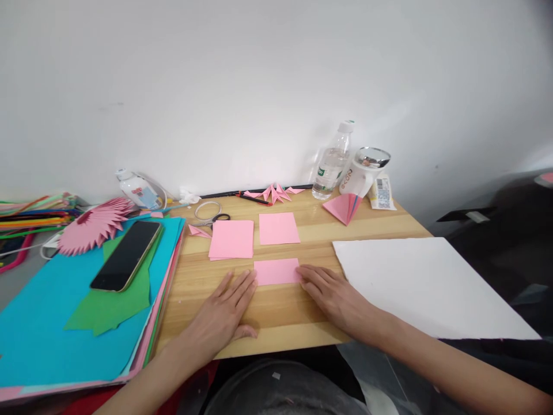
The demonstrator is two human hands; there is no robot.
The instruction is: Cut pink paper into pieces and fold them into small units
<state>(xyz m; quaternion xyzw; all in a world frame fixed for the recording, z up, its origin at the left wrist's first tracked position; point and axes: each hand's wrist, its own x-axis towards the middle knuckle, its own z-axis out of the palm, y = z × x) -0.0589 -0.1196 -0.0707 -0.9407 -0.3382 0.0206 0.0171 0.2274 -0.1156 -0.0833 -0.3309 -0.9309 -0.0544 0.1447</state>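
Observation:
A pink paper rectangle lies flat on the wooden table between my two hands. The fingers of my left hand are stretched out, with their tips at the paper's left edge and the thumb apart. On the other side, my right hand lies flat, its fingertips touching the right edge. Just beyond are a single pink square and a small stack of pink squares. Neither hand grips anything that I can see.
Scissors lie behind the stack. Along the wall stand a water bottle and a white cup-like container, near folded pink pieces. A phone rests on coloured paper at left; a white sheet lies right.

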